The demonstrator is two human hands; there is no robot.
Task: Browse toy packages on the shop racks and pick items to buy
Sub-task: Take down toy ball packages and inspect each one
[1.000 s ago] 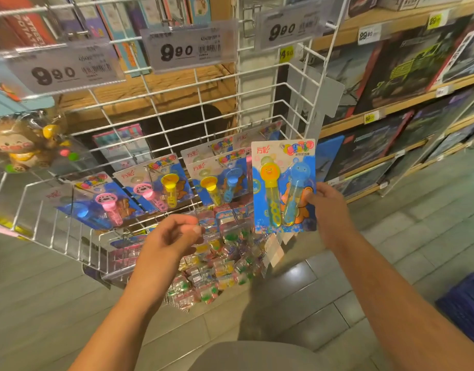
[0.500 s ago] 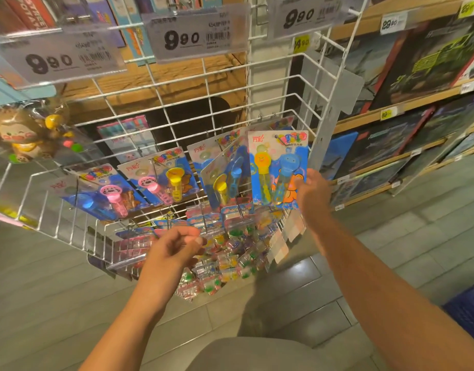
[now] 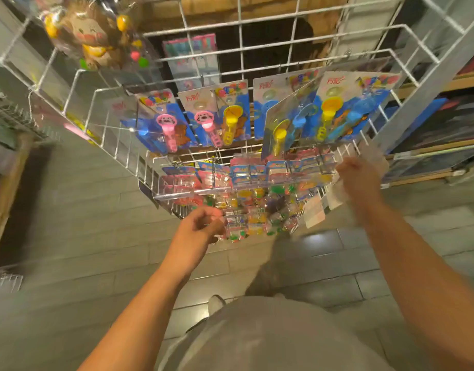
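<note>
Bubble-wand blister packages hang in a row on the white wire rack (image 3: pixel 257 46). The yellow-and-blue package (image 3: pixel 350 108) hangs at the right end of that row. My right hand (image 3: pixel 361 180) is blurred just below it, off the card, with nothing visible in its grip. Below the row, several small clear packets (image 3: pixel 251 218) of coloured toys hang in a bunch. My left hand (image 3: pixel 203 223) has loosely curled fingers at the left edge of that bunch; whether it touches a packet is unclear.
A bagged plush lion toy (image 3: pixel 91 36) hangs at the upper left of the rack. Wooden shelves (image 3: pixel 444 145) with large dark boxes run along the right. White tags (image 3: pixel 314 215) dangle under the rack. Grey floor tiles lie below, and my shoe (image 3: pixel 215 303) shows.
My right hand has let go of the yellow-and-blue package, which now hangs on the rack, and dropped below it. My view tilted down. The left hand moved up to the small packets.
</note>
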